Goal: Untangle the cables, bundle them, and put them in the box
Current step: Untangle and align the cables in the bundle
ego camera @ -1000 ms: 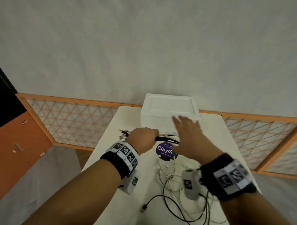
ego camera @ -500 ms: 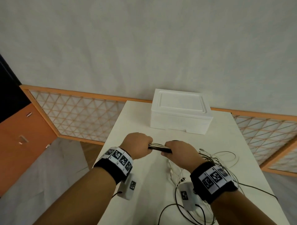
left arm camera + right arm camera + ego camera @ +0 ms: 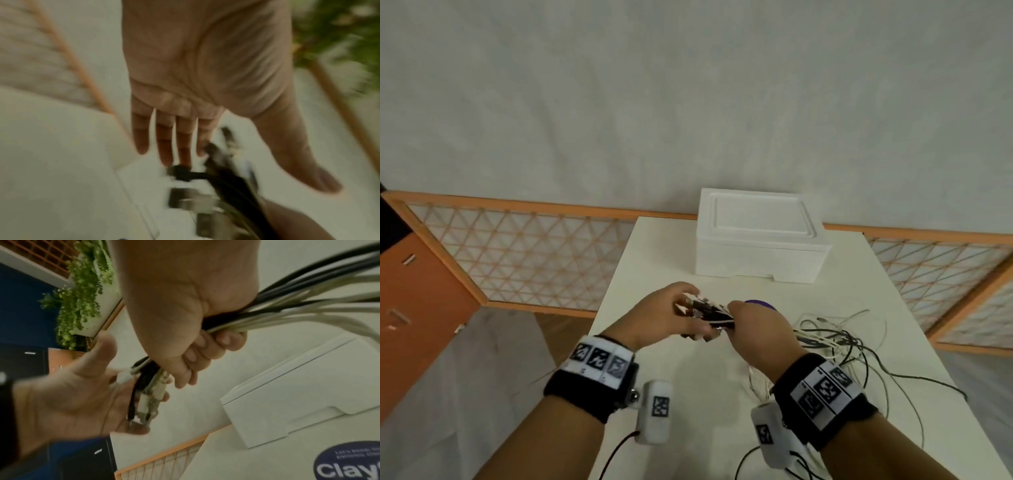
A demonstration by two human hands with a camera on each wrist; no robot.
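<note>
Several black and white cables run as one bunch through my right hand, which grips them in a fist above the table. Their plug ends stick out to the left and touch the straight fingers of my left hand, which holds nothing. The plugs lie against that open palm. The rest of the cables trail loose over the table to the right. The white foam box stands with its lid on at the table's far edge, beyond both hands.
A round purple sticker lies on the white table just behind my right hand. Orange lattice screens stand left and right of the table. An orange cabinet is at the far left.
My left hand has let go of the cable ends and opened flat against the plugs. The right hand keeps its grip on the bunch.
</note>
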